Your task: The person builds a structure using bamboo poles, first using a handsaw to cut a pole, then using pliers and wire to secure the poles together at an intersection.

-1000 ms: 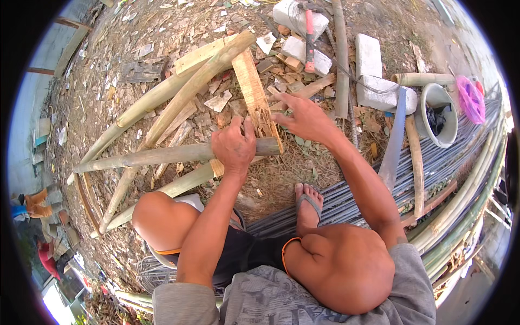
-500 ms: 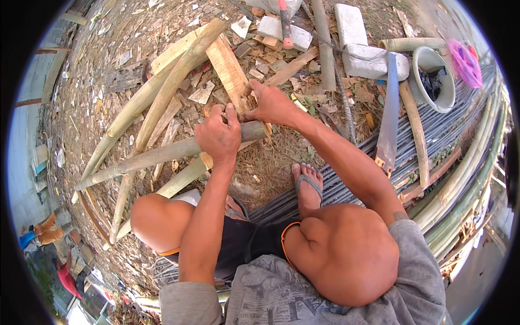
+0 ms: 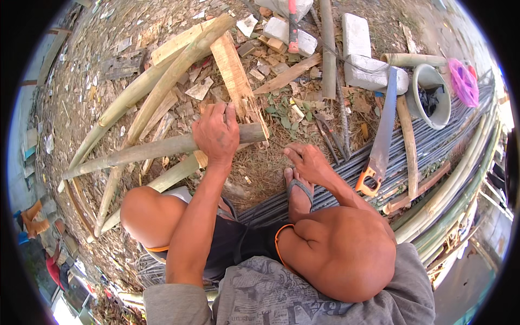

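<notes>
My left hand (image 3: 216,132) is closed around a round wooden pole (image 3: 135,154) near its cut right end. That end rests across a flat pale board (image 3: 232,70) with a splintered near edge. My right hand (image 3: 307,162) hovers over my right foot, fingers loosely bent and apart, holding nothing. Farther right lies a handsaw (image 3: 383,130) with an orange handle, its blade pointing away from me. Between my right hand and the saw lies a pair of long-handled pincers (image 3: 331,138), partly against the rebar.
More poles (image 3: 157,103) lean crosswise at the left. White blocks (image 3: 356,35), a hammer with a red handle (image 3: 293,27) and a grey bucket (image 3: 444,100) stand beyond. A pink bag (image 3: 464,81), bundled rebar (image 3: 417,138) and bamboo (image 3: 460,179) lie right.
My right hand has let go at the pole's end and drawn back toward my right foot. The left hand keeps its grip on the pole.
</notes>
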`<state>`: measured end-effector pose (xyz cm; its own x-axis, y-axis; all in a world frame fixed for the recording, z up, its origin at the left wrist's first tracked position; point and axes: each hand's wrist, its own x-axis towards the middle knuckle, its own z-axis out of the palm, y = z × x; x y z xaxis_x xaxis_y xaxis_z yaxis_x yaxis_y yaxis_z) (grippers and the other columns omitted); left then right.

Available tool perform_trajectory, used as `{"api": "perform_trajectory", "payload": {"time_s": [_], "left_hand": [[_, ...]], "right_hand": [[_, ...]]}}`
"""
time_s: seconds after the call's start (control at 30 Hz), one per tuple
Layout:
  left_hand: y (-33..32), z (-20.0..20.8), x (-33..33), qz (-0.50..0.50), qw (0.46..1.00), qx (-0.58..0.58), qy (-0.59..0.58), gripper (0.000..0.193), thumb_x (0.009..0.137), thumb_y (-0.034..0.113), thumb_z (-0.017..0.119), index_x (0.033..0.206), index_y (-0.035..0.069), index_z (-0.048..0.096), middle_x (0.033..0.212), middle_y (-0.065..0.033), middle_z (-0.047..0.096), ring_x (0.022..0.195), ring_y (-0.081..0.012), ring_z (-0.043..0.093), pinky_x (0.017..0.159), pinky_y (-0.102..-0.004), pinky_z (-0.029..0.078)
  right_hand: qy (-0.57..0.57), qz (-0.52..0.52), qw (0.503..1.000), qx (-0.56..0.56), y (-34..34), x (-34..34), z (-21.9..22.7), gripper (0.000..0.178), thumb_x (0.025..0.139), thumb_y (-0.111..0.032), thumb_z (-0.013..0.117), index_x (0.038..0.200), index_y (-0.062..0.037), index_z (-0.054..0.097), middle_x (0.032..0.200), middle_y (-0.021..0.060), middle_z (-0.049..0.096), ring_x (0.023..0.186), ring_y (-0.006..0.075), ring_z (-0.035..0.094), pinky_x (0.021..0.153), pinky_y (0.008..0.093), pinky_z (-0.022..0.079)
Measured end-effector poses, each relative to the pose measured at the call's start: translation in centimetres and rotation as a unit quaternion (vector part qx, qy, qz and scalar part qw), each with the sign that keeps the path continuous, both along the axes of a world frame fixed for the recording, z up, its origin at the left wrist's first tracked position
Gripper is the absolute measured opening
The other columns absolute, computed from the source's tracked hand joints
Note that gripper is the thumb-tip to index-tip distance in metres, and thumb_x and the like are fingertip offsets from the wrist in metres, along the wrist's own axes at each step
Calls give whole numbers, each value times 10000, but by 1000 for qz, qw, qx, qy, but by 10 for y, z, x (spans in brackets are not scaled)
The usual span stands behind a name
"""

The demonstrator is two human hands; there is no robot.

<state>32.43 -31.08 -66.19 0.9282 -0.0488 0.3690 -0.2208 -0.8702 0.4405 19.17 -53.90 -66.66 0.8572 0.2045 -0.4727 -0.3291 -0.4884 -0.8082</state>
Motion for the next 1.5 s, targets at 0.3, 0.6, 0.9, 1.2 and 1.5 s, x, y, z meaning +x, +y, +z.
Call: {"api": "perform_trajectory", "payload": {"time_s": [0.3, 0.6, 0.9, 1.2, 1.5], "left_hand": [[8, 3, -2, -2, 999, -7, 39, 293, 1017, 345, 740, 849, 109, 696, 635, -152, 624, 631, -421, 637, 623, -523, 465], [2, 6, 0, 33, 996, -17, 84, 329, 1027, 400, 710, 871, 110, 705, 660, -188, 655, 649, -447, 666, 607, -543, 482], [0, 8, 0, 44, 995, -46, 82, 327, 1019, 375, 709, 848, 96, 694, 677, -191, 659, 663, -451, 663, 617, -554, 478], [7, 2, 1, 28, 998, -28, 55, 295, 1004, 348, 714, 845, 101, 688, 720, -156, 696, 650, -421, 660, 646, -515, 483], [13, 3, -3, -25, 995, -62, 74, 302, 973, 349, 743, 813, 96, 705, 674, -149, 662, 649, -397, 649, 661, -513, 476]], "right_hand": [[34, 71, 983, -167, 3, 53, 47, 484, 1052, -366, 683, 1415, -46, 661, 908, 288, 748, 937, 456, 750, 848, 535, 573], [-34, -3, 986, -162, 47, 57, 12, 732, 860, -500, 886, 1360, -11, 670, 921, 184, 795, 939, 417, 781, 847, 516, 598], [-33, 3, 984, -173, 52, 62, 14, 660, 831, -460, 908, 1286, -11, 745, 946, 222, 799, 927, 413, 783, 843, 486, 602], [23, 86, 978, -191, 13, 43, 41, 446, 963, -345, 785, 1250, -4, 775, 1036, 277, 778, 981, 448, 760, 880, 501, 585], [-156, 91, 961, -209, 8, 38, 73, 231, 1013, -248, 670, 1042, -70, 815, 933, 215, 777, 850, 452, 742, 774, 537, 594]]}}
